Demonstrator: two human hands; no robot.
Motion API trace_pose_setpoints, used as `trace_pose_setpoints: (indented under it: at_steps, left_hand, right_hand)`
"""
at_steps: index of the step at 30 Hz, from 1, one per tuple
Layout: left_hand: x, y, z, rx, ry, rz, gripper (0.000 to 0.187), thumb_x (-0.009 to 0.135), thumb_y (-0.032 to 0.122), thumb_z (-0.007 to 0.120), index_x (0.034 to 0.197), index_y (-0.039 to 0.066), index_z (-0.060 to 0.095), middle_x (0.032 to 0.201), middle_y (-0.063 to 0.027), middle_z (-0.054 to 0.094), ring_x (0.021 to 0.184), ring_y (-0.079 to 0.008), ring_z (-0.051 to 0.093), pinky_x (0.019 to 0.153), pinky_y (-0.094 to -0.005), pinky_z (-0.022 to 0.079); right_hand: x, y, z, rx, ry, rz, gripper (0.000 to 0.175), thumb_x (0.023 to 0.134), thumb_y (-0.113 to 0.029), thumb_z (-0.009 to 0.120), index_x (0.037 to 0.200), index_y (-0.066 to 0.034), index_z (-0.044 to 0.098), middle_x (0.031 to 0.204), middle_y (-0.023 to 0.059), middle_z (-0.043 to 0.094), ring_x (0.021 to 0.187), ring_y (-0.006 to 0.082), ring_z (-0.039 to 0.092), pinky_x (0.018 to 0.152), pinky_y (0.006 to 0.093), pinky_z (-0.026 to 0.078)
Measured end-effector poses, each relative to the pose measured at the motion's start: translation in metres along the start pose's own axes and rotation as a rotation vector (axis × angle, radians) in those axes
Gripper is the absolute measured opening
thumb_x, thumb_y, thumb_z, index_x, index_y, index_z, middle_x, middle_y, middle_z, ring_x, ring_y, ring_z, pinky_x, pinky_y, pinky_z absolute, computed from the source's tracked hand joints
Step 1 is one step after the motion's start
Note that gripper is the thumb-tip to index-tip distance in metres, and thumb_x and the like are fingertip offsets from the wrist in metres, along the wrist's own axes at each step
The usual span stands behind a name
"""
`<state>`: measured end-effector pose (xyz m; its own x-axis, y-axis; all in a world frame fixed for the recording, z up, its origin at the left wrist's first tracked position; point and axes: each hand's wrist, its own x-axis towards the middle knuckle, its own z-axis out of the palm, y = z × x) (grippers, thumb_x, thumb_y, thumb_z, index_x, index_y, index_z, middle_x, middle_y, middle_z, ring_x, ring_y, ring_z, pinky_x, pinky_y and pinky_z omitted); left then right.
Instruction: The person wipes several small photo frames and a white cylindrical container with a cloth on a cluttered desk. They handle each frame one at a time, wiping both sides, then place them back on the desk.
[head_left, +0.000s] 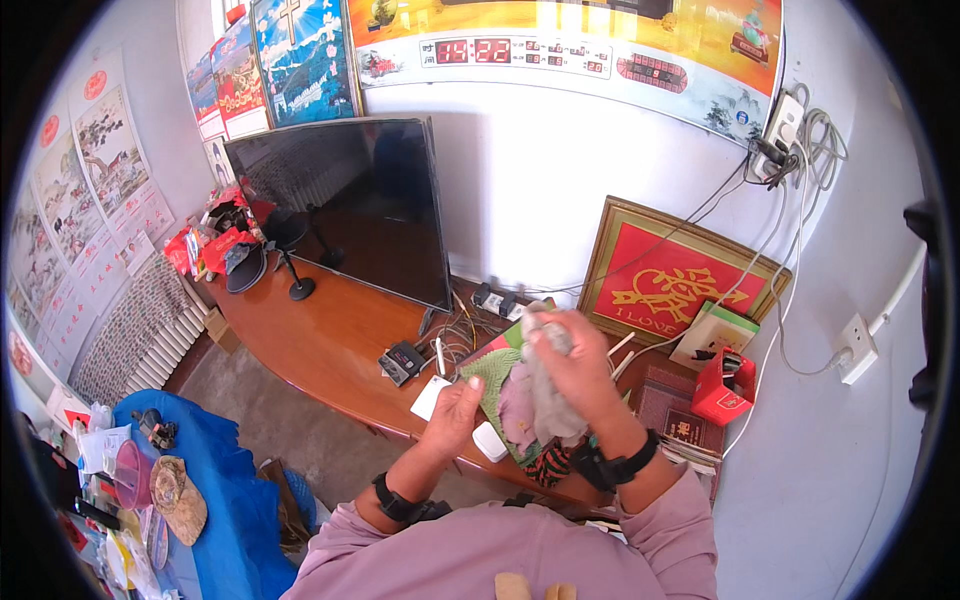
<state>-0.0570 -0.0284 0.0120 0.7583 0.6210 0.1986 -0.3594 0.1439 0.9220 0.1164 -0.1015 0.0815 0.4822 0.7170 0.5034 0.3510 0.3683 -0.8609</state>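
My left hand (451, 414) grips the left edge of a flat panel (489, 382), its thumb lying on the front. The panel bears a picture of a pink flower on green and is tilted above the desk. My right hand (574, 364) is closed around a crumpled grey cloth (553, 409), which hangs over the panel's right part and hides it. White boxes, one with an antenna (432, 399) and a smaller one (490, 442), sit on the desk close to the panel. A dark striped item (550, 465) shows below the cloth.
A television (345, 210) stands on the curved wooden desk (330, 352), beside a microphone stand (301, 288). Cables and a power strip (499, 304) run behind the panel. To the right are a red framed picture (675, 281), a red box (724, 386) and books (679, 420).
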Motion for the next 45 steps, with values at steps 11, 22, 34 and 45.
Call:
trace_pose_setpoints:
  at_steps: [11,22,34,45]
  left_hand:
    - [-0.008,0.004,-0.012,-0.109,0.282,0.101,0.060,0.100,0.054,0.040,0.109,-0.001,0.063,0.097,-0.0050,0.066,0.083,-0.0118,0.061,0.072,-0.0269,0.050]
    - [-0.013,0.026,-0.032,-0.233,0.347,0.079,0.062,0.099,0.053,0.040,0.131,0.001,0.048,0.127,-0.0117,0.058,0.114,-0.0246,0.059,0.094,-0.0419,0.049]
    - [-0.012,0.009,-0.003,-0.043,0.093,-0.021,0.029,0.093,0.010,0.056,0.121,0.003,0.060,0.115,-0.0041,0.065,0.102,-0.0155,0.062,0.087,-0.0360,0.053]
    - [-0.011,-0.008,-0.014,-0.087,0.073,-0.013,0.023,0.089,-0.003,0.057,0.109,0.004,0.066,0.097,0.0019,0.065,0.080,-0.0045,0.058,0.068,-0.0211,0.047]
  right_hand:
    - [-0.040,-0.004,0.046,-0.315,-0.532,-0.212,0.026,0.077,-0.017,0.070,0.103,-0.0113,0.067,0.093,0.0089,0.061,0.086,0.0298,0.062,0.073,0.0381,0.050]
    - [-0.083,0.016,0.027,-0.616,-0.965,0.030,0.029,0.077,-0.018,0.068,0.106,-0.0132,0.067,0.103,0.0077,0.064,0.093,0.0301,0.064,0.078,0.0387,0.052]
    - [0.007,-0.024,-0.003,-0.146,0.101,-0.103,0.020,0.084,-0.008,0.068,0.103,-0.0006,0.065,0.090,0.0059,0.067,0.082,0.0126,0.061,0.074,0.0283,0.050]
    - [-0.035,-0.014,0.033,-0.283,-0.288,-0.247,0.022,0.079,-0.009,0.070,0.101,-0.0061,0.066,0.097,0.0105,0.064,0.087,0.0283,0.063,0.077,0.0350,0.050]
